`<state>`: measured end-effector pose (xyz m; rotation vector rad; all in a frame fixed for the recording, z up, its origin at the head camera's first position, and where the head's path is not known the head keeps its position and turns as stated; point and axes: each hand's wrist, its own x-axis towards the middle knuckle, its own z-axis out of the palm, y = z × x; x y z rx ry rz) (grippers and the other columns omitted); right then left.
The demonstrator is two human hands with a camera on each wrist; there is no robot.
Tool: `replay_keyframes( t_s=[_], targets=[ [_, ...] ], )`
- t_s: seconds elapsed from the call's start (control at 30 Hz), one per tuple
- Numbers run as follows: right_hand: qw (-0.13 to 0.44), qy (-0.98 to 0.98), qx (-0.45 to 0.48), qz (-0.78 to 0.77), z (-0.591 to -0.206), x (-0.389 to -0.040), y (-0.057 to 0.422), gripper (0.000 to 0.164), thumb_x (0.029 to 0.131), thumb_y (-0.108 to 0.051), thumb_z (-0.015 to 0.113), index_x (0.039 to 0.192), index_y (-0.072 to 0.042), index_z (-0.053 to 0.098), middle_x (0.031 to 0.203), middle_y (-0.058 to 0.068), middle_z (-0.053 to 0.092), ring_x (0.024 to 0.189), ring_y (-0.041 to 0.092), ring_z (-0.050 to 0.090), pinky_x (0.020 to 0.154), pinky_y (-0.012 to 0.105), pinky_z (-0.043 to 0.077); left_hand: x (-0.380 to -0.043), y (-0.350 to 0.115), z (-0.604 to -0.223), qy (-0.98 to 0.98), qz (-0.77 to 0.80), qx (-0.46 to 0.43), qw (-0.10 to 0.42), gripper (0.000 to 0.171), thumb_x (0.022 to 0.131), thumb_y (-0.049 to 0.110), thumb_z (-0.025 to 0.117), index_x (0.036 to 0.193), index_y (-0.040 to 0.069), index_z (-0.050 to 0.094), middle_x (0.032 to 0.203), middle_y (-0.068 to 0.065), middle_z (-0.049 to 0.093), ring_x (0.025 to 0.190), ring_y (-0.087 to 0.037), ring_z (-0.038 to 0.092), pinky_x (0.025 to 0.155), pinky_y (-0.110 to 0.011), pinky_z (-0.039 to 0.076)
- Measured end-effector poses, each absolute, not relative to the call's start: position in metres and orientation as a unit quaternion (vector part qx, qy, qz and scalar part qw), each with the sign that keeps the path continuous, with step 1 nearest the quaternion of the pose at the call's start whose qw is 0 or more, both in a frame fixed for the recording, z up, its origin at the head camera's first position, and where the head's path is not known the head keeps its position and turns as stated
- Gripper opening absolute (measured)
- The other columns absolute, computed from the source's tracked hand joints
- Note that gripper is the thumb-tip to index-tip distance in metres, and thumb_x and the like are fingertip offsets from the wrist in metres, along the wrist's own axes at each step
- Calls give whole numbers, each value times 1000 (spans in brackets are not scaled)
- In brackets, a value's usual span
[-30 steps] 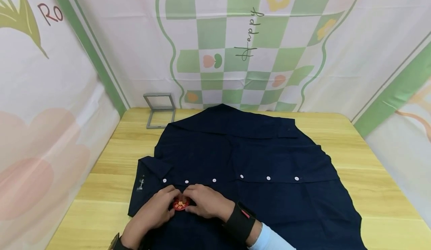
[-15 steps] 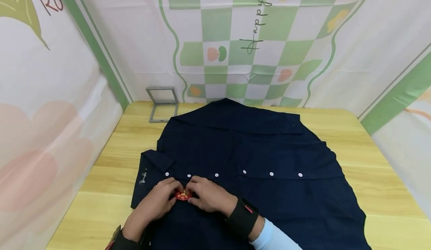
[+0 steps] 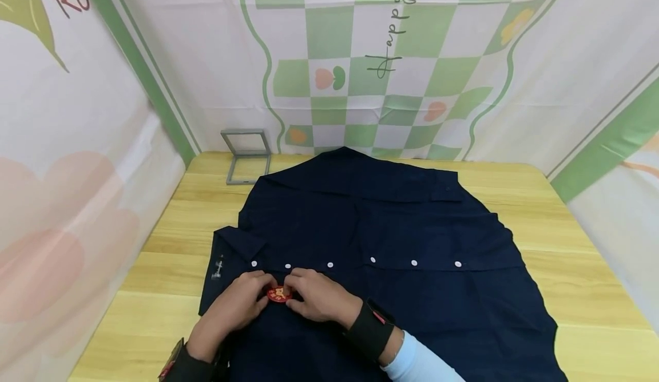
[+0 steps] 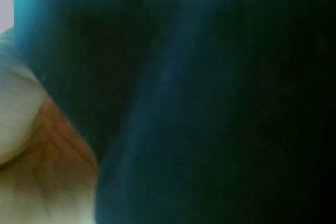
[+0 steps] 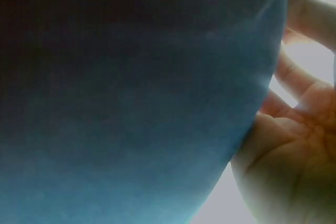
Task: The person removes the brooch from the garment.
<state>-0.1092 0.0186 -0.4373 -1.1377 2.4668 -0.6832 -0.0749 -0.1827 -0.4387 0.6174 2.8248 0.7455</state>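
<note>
A dark navy button-up shirt [image 3: 412,233] lies spread on the table, its collar [image 3: 234,247] towards the left. On its near half, just below the line of white buttons [image 3: 330,265], is a round red badge or patch [image 3: 279,294] with gold markings. My left hand [image 3: 242,299] pinches its left edge, and my right hand [image 3: 320,296] pinches the right edge with bent fingers. Dark blue cloth [image 4: 173,98] fills most of the left wrist view and hides the left fingertips. In the right wrist view, similar cloth [image 5: 131,103] covers the badge and the fingertips.
A small grey hinged frame [image 3: 248,156] stands unfolded at the table's back left. Bare wooden tabletop [image 3: 149,290] shows around the shirt. Printed fabric curtains [image 3: 206,44] enclose the table at the back and sides.
The head view has shifted slightly, so the shirt and table sit a little higher in it. Both hands stay at the badge, and more of its gold marking shows between the fingers.
</note>
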Motion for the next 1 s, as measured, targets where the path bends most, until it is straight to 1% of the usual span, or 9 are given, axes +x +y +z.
replay_keyframes(
  t_s=[0.27, 0.6, 0.77, 0.9, 1.0],
  targets=[
    [165, 870, -399, -236, -427, -111, 19, 10, 92, -27, 69, 96, -19, 66, 92, -6, 55, 66, 0, 45, 57, 15, 40, -73, -184, -437, 950, 236, 196, 62, 14, 85, 2, 72, 95, 10, 70, 86, 4, 61, 75, -6, 56, 64, -23, 47],
    [181, 880, -382, -218, -427, -112, 9, 18, 91, -34, 71, 87, -18, 64, 76, -9, 50, 57, 0, 44, 51, 15, 37, -71, -183, -437, 953, 234, 189, 38, 11, 84, 8, 74, 94, 12, 70, 85, 7, 60, 74, -4, 56, 64, -22, 48],
    [193, 884, -371, -210, -429, -113, 5, 19, 90, -34, 71, 87, -17, 63, 73, -10, 50, 55, 1, 45, 49, 16, 37, -71, -183, -435, 951, 244, 189, 27, 12, 84, 6, 74, 93, 13, 70, 84, 6, 61, 75, -4, 58, 65, -22, 49],
    [191, 884, -373, -208, -430, -114, 4, 16, 90, -31, 71, 90, -17, 63, 77, -9, 51, 55, 1, 45, 48, 16, 38, -71, -184, -436, 951, 243, 190, 8, 13, 84, 2, 73, 91, 13, 71, 84, 6, 62, 76, -6, 60, 66, -23, 51],
    [186, 881, -378, -214, -432, -114, 4, 13, 90, -27, 71, 91, -17, 63, 79, -8, 52, 56, 1, 45, 49, 16, 38, -72, -183, -437, 954, 238, 181, -1, 13, 84, 3, 73, 90, 15, 71, 84, 7, 63, 76, -6, 60, 67, -23, 51]
  ],
)
